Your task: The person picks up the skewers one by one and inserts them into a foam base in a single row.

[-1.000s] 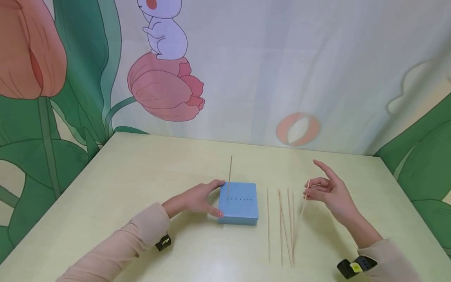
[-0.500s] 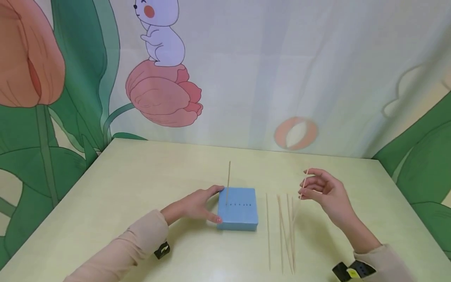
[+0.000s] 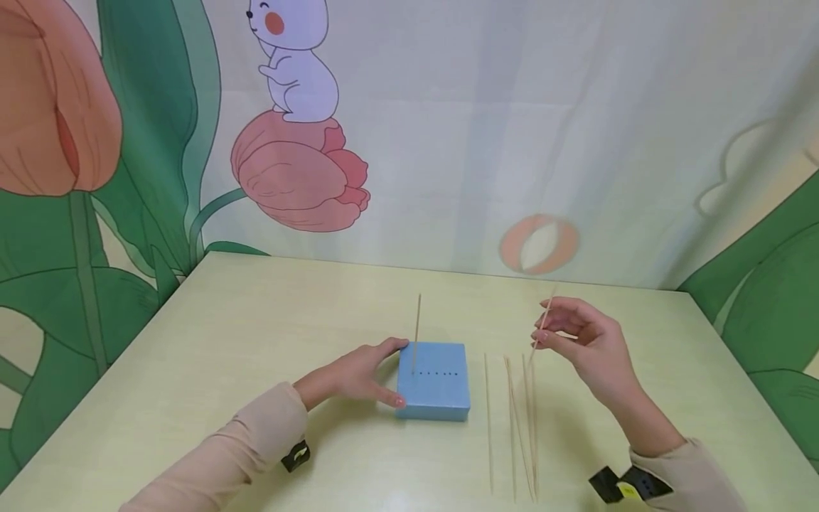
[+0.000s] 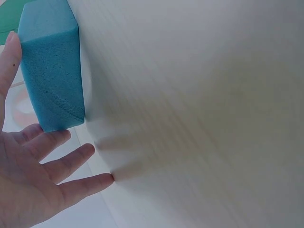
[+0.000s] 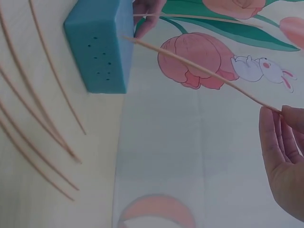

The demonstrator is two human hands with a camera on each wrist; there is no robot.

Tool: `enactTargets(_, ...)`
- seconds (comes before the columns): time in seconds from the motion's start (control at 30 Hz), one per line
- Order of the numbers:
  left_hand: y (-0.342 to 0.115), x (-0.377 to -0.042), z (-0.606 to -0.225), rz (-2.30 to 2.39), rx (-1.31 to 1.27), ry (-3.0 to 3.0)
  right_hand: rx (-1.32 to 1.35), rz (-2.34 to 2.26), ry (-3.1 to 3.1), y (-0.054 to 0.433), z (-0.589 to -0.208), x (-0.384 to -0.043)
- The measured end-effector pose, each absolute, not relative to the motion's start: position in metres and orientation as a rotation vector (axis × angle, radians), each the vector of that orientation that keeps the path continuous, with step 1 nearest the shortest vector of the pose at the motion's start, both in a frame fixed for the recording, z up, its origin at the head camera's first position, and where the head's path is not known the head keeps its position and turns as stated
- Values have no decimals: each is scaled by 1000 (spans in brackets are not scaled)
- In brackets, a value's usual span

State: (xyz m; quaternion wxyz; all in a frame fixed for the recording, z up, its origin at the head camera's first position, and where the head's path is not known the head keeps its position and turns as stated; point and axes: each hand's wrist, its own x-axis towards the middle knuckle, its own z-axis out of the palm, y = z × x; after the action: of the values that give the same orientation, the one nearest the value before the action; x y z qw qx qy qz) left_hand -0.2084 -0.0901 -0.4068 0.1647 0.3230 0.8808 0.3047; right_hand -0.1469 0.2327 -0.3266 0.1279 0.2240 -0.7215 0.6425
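Note:
In the head view a blue foam block (image 3: pixel 441 395) with a row of small holes on its top lies on the table. My left hand (image 3: pixel 358 371) holds its left side, thumb at the near corner and index finger at the far one. The left wrist view shows the block between thumb (image 4: pixel 9 61) and fingers, the other fingers spread. One thin wooden stick (image 3: pixel 418 320) stands upright in the leftmost hole. My right hand (image 3: pixel 591 345) pinches another wooden stick (image 5: pixel 204 70) between thumb and fingertips, tilted, above the loose sticks and right of the block.
Several loose wooden sticks (image 3: pixel 490 427) lie lengthwise on the pale table (image 3: pixel 288 299), right of the block; some cross. Behind the table hangs a curtain (image 3: pixel 435 178) printed with tulips and a white animal.
My right hand has moved left, lifting the pinched stick, whose lower end has come up from the loose sticks. Its fingers have drawn together. My left hand stays at the block.

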Motion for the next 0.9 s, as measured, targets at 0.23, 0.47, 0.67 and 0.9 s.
enactTargets(0.23,-88,-207,-410,857,923,2498,662,1845,-2083,222,-319,-147)
enactTargets(0.47,-88,-210,-409,819,921,2511,691,1803,-2083,210,-309,-150)
enactTargets(0.67,-91,-209,-405,822,897,2513,670,1766,-2091,191,-299,-152)
enactTargets(0.9,-91,-208,-403,831,921,2511,741,1756,-2063,174,-294,-157)
